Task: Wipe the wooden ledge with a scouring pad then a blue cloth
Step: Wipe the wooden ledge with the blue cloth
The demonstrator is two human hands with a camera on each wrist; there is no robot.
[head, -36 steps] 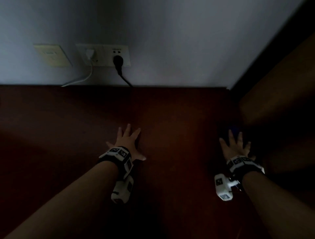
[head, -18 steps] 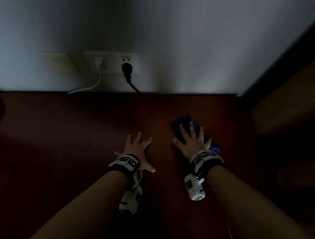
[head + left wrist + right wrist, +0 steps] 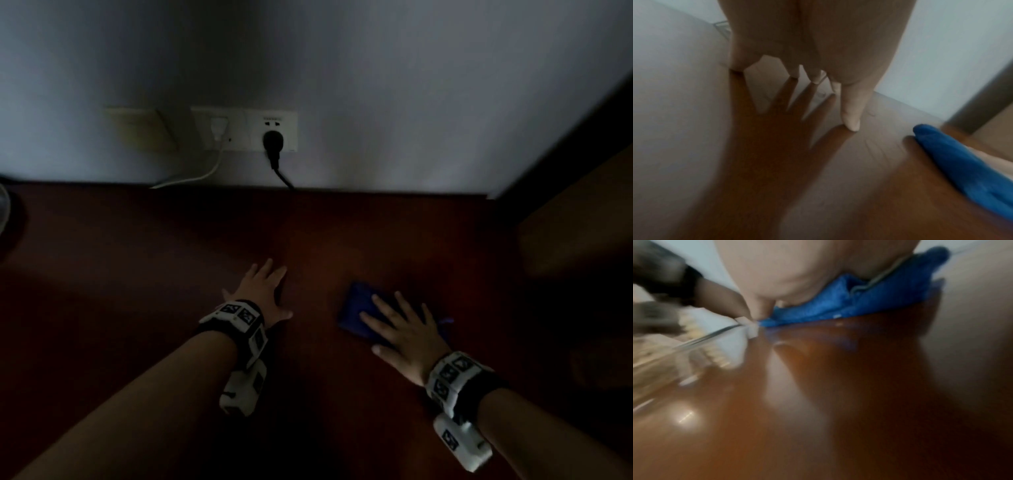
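Observation:
A dark glossy wooden ledge (image 3: 137, 267) runs along the wall in dim light. On it lies a folded blue cloth (image 3: 356, 313), also seen as a blue cloth (image 3: 953, 164) at the right of the left wrist view and a blue cloth (image 3: 859, 303) under the palm in the right wrist view. My right hand (image 3: 400, 329) presses flat on the cloth with straight, spread fingers. My left hand (image 3: 263, 291) rests flat on the bare wood to the cloth's left, fingers spread. No scouring pad shows in any view.
On the wall above the ledge sit a socket plate (image 3: 270, 128) with a black plug and cord, a white plug and cable (image 3: 215, 130), and a beige switch (image 3: 144, 128). A darker wooden panel (image 3: 579, 219) bounds the right side. A dim object (image 3: 5, 212) lies at the far left.
My right hand slid the blue cloth from the ledge's right end leftward toward my left hand, then pulled it back nearer to me. The left hand stayed flat in place.

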